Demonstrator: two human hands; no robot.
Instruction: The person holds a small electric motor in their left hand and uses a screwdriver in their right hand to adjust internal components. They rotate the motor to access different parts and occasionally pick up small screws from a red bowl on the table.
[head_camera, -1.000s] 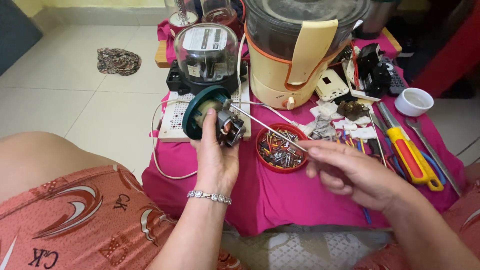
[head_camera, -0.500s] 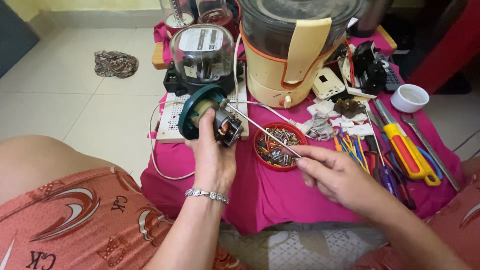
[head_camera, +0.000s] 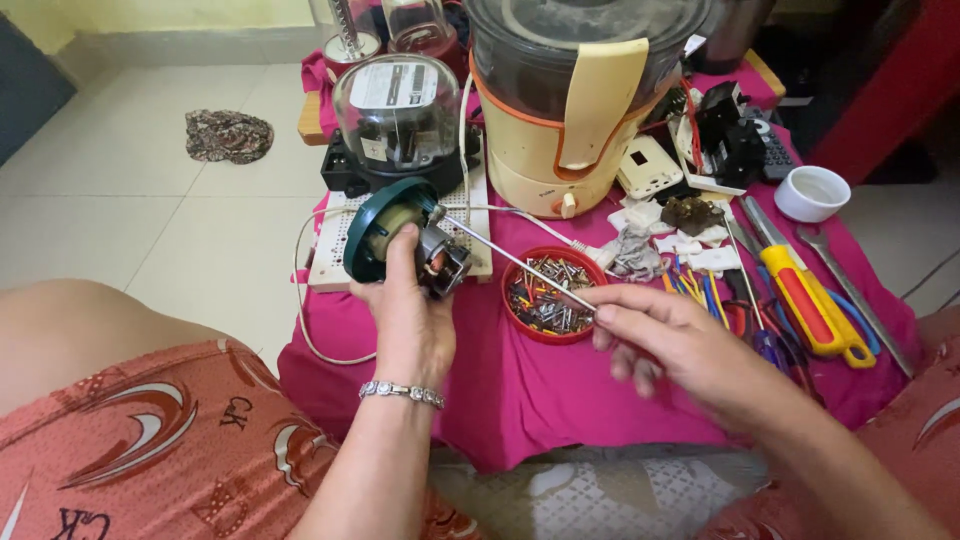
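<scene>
Right hand drawn back, rod at motor

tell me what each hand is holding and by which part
Left hand grips the small motor around its metal body; right hand pinches the thin metal rod at its near end.

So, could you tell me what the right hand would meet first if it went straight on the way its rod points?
Probably the small motor in the left hand; the thin rod held by the right hand already reaches it.
</scene>
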